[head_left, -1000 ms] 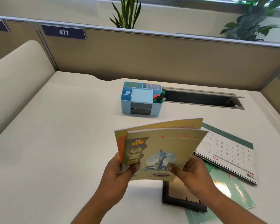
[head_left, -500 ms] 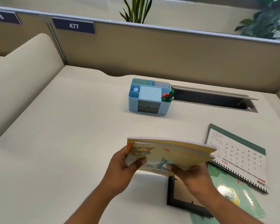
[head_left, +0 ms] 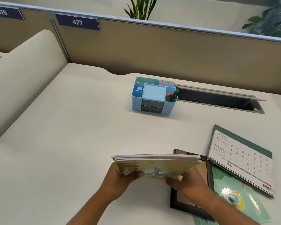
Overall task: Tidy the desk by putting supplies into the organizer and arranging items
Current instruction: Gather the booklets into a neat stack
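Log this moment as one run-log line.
left hand: holding books | right hand: holding books | books: nearly flat, above desk | organizer: behind, untouched

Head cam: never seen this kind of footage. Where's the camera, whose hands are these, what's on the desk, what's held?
There is no robot here. A person wears one wide-angle camera on the head, looking forward and down, so the arms coming in from the bottom edge are their own.

The left hand and right hand together grip a couple of thin books, held nearly flat above the desk.

On the desk: a blue organizer at the back with supplies in it, a calendar lying flat on the right, a dark picture frame partly under the books, and a green folder beside it.
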{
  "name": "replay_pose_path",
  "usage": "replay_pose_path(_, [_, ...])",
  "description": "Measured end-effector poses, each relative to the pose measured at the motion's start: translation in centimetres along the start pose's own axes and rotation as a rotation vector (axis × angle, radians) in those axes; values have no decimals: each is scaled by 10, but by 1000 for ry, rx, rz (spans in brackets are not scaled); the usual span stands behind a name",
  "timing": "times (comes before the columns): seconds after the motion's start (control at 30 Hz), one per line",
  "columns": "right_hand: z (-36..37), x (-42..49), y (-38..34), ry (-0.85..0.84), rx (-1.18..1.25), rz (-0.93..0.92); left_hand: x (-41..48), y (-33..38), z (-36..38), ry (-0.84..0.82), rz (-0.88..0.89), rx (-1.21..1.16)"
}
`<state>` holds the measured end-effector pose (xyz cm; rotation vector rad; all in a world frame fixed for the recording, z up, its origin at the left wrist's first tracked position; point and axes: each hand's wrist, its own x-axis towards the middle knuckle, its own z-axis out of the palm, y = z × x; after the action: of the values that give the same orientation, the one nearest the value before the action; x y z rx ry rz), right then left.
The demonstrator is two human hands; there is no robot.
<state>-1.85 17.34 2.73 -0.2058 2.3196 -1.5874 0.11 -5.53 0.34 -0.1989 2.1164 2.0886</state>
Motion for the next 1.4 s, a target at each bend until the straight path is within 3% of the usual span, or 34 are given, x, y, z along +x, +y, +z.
replay_pose_path(0.17, [-26, -7, 3, 109, -143, 31, 1, -6, 4, 43, 24, -21])
replay_pose_path(0.33, [-72, -26, 23, 390, -138, 195, 3, -12, 7, 58, -18, -101])
replay_pose_path(0.43, [-102, -40, 51, 467, -238, 340, 4, -17, 6, 46, -31, -118])
replay_pose_path(0.63, [-136, -73, 118, 404, -698, 710, 5, -21, 7, 33, -31, -125])
replay_pose_path(0.87, [-138, -80, 137, 346, -862, 823, 4, -25, 7, 40, -27, -116])
replay_pose_path(1.0, [-147, -75, 133, 371, -782, 924, 5, -26, 7, 53, -31, -126])
replay_pose_path(1.1, [-146, -71, 115, 430, -536, 934, 5, -26, 6, 55, -28, -121])
replay_pose_path(1.4, [-153, -79, 103, 459, -365, 811, 0, -25, 8, 48, 1, -157])
